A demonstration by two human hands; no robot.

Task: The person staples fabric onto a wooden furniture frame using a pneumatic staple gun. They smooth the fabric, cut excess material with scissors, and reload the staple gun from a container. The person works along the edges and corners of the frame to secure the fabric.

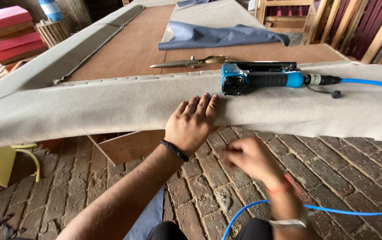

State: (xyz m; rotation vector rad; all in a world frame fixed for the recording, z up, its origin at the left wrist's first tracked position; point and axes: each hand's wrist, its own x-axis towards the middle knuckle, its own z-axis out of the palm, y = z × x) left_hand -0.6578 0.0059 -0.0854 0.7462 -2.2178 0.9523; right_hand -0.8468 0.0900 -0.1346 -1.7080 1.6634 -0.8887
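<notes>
My left hand (192, 123) lies flat, fingers spread, on the hanging edge of a beige fabric (89, 109) stretched over a wooden board. My right hand (249, 158) is blurred in the air below the fabric edge, fingers loosely curled, holding nothing I can see. A blue and black pneumatic staple gun (262, 79) rests on the fabric just right of and beyond my left hand, its blue air hose (371, 83) running off to the right.
Long scissors (186, 62) lie on the brown board (133, 49) behind the fabric. A blue-grey cloth (222, 35) lies farther back. Pink cushions (6, 31) are stacked at far left, wooden frames (346, 22) at right. A yellow stool (4, 162) stands on the brick floor (346, 173).
</notes>
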